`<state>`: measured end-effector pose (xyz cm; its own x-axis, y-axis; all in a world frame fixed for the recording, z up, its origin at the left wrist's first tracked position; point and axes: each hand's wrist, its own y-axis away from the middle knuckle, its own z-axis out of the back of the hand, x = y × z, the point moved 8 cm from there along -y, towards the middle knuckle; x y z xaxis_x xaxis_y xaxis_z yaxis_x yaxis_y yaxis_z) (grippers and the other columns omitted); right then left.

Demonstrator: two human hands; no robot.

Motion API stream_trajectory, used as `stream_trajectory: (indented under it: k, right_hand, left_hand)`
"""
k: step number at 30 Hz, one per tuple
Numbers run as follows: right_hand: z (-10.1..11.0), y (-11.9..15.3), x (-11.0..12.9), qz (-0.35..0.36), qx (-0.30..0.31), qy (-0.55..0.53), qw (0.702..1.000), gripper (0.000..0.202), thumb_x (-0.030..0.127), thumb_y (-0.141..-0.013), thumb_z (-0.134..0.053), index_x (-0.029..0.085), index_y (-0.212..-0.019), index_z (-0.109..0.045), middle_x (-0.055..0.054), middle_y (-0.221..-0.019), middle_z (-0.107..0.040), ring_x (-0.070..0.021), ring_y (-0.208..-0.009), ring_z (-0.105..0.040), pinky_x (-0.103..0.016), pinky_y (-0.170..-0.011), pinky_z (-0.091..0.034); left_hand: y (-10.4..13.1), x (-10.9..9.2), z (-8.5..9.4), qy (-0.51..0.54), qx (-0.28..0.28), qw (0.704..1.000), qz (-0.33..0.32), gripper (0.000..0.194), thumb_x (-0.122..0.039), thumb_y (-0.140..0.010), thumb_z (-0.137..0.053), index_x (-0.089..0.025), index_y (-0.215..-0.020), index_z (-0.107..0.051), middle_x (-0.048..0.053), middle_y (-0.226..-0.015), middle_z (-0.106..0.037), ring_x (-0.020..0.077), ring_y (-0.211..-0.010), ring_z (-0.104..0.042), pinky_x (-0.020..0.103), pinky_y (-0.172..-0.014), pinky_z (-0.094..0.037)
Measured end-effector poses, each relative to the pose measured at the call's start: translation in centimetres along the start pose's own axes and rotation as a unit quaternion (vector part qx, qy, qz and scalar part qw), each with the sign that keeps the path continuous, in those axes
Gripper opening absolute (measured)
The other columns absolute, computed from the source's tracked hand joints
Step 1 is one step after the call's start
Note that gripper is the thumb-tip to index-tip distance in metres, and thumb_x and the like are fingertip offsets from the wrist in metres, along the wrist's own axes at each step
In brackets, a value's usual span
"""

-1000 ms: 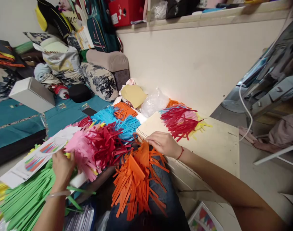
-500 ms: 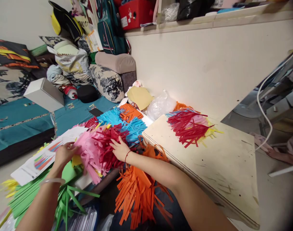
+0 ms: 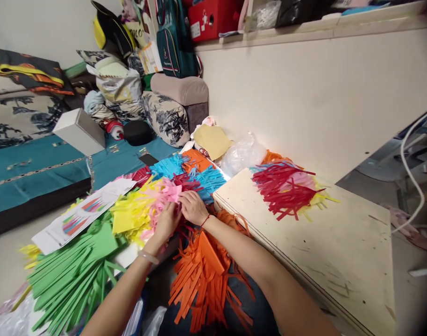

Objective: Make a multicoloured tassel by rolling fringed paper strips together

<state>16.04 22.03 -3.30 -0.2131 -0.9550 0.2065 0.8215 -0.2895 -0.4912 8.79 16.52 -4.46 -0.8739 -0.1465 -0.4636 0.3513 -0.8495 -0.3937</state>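
My left hand (image 3: 168,220) and my right hand (image 3: 194,208) meet over the heap, fingers pinched together at the edge of a pink fringed paper (image 3: 162,192). Part of that edge is hidden behind my fingers. Left of it lies a yellow fringed paper (image 3: 127,217). Dark red fringe (image 3: 186,182) shows just behind my hands. Green fringed paper (image 3: 73,266) spreads out at the lower left. An orange fringed bundle (image 3: 201,266) hangs over my lap, below my right forearm.
A wooden board (image 3: 325,252) on the right bears a layered fringed bundle with red strips (image 3: 287,186) on top. Blue fringe (image 3: 208,179), a clear plastic bag (image 3: 245,154) and a printed sheet (image 3: 83,217) surround the heap. Behind is a teal-covered sofa (image 3: 38,168).
My left hand has moved right to join my right hand. The pink fringed paper has shifted right with it, uncovering the yellow paper. The view has turned slightly left.
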Motion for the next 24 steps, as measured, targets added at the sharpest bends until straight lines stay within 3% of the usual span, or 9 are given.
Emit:
stream_trajectory:
  k: [3,7,8,10,13,16,19,21,24]
  right_hand:
    - [-0.8,0.3,1.2,0.055,0.022,-0.001,0.998,0.034,0.019,-0.091,-0.046,0.014,-0.121,-0.06,-0.009,-0.135,-0.055,-0.0228,-0.132,-0.04,-0.044,-0.112,-0.027]
    - [-3.0,0.5,1.2,0.049,0.099,0.025,0.994,0.028,0.018,-0.092,-0.046,0.012,-0.111,-0.066,-0.011,-0.132,-0.058,-0.0252,-0.133,-0.041,-0.049,-0.114,-0.024]
    - [-3.2,0.4,1.2,0.045,0.109,0.027,0.993,0.027,0.018,-0.092,-0.047,0.012,-0.109,-0.067,-0.011,-0.132,-0.058,-0.0249,-0.133,-0.041,-0.049,-0.114,-0.023]
    - [-3.0,0.1,1.3,0.038,0.117,0.022,0.992,0.026,0.018,-0.091,-0.049,0.012,-0.107,-0.068,-0.011,-0.132,-0.058,-0.0244,-0.132,-0.042,-0.048,-0.114,-0.024]
    - [-1.6,-0.8,2.0,0.023,0.089,-0.001,0.996,0.028,0.019,-0.092,-0.049,0.015,-0.113,-0.066,-0.009,-0.133,-0.058,-0.0226,-0.128,-0.046,-0.043,-0.111,-0.03]
    - [0.3,-1.9,3.4,0.034,0.024,-0.029,0.999,0.036,0.017,-0.094,-0.043,0.016,-0.127,-0.058,-0.007,-0.138,-0.054,-0.0182,-0.128,-0.046,-0.035,-0.108,-0.035]
    - [-0.5,-2.7,4.7,0.059,0.042,-0.026,0.997,0.038,0.017,-0.096,-0.04,0.019,-0.132,-0.053,-0.004,-0.142,-0.05,-0.0171,-0.133,-0.04,-0.035,-0.111,-0.032]
    - [-2.6,-2.7,4.5,0.049,0.108,0.001,0.993,0.036,0.02,-0.096,-0.043,0.02,-0.13,-0.054,-0.005,-0.142,-0.05,-0.0203,-0.135,-0.038,-0.042,-0.111,-0.031]
    - [-5.3,-2.2,3.5,0.031,0.182,0.034,0.982,0.03,0.022,-0.095,-0.047,0.016,-0.121,-0.061,-0.01,-0.14,-0.051,-0.0258,-0.136,-0.037,-0.051,-0.109,-0.032]
  left_hand:
    - [1.1,1.9,1.4,0.0,0.0,1.0,0.006,0.021,-0.034,-0.079,-0.053,-0.019,-0.09,-0.062,0.008,-0.096,-0.063,0.0203,-0.089,-0.06,0.033,-0.083,-0.049]
    - [3.4,10.2,9.1,-0.073,-0.109,0.98,0.148,0.051,-0.041,-0.084,-0.039,-0.003,-0.113,-0.055,0.024,-0.108,-0.057,0.0371,-0.109,-0.053,0.055,-0.093,-0.041]
    - [4.2,12.8,10.6,-0.117,-0.112,0.959,0.231,0.058,-0.046,-0.082,-0.04,-0.003,-0.119,-0.052,0.022,-0.105,-0.059,0.0371,-0.107,-0.055,0.053,-0.09,-0.043]
    - [4.6,15.3,11.3,-0.126,-0.077,0.95,0.275,0.062,-0.048,-0.077,-0.045,0.0,-0.115,-0.054,0.018,-0.084,-0.063,0.0368,-0.087,-0.061,0.049,-0.075,-0.049]
    - [3.6,14.1,8.7,-0.103,-0.024,0.964,0.243,0.055,-0.045,-0.077,-0.043,-0.003,-0.108,-0.06,0.013,-0.072,-0.064,0.0309,-0.067,-0.063,0.042,-0.063,-0.049]
    - [1.9,9.2,4.2,-0.06,0.025,0.986,0.152,0.053,-0.045,-0.078,-0.042,-0.009,-0.112,-0.06,0.014,-0.091,-0.069,0.0275,-0.082,-0.066,0.038,-0.075,-0.051]
    - [1.2,5.7,1.8,-0.007,0.098,0.993,0.065,0.045,-0.049,-0.072,-0.05,-0.018,-0.101,-0.066,0.008,-0.101,-0.071,0.0236,-0.096,-0.065,0.031,-0.085,-0.05]
    - [1.6,6.2,2.9,0.009,0.119,0.991,0.054,0.043,-0.053,-0.073,-0.05,-0.02,-0.095,-0.068,0.007,-0.098,-0.072,0.0228,-0.091,-0.067,0.03,-0.083,-0.051]
    - [3.7,11.4,8.0,-0.055,0.063,0.988,0.126,0.049,-0.052,-0.08,-0.039,-0.015,-0.094,-0.067,0.014,-0.091,-0.071,0.028,-0.078,-0.067,0.04,-0.074,-0.053]
